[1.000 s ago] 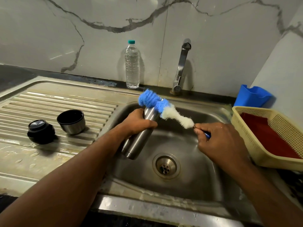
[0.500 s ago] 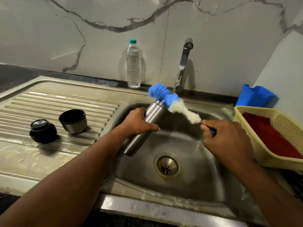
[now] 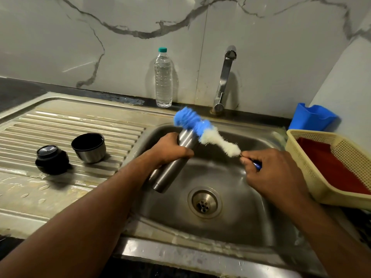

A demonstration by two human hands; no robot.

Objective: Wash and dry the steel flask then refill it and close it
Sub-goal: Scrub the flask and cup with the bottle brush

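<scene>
Now the brush (image 3: 202,130) has slid back across the flask (image 3: 172,167) mouth, left hand (image 3: 170,149) fingers wrapped round the body, right hand (image 3: 267,169) pinching the handle, so scrubbing continues

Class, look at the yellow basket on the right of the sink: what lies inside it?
A red cloth-like item lies on the floor of the yellow basket. The near wall hides its front edge, and anything under it cannot be seen.

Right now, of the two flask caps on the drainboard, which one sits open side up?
The steel cup cap, the one nearer the sink: its dark hollow faces up. The black stopper to its left shows a closed, flat top.
</scene>
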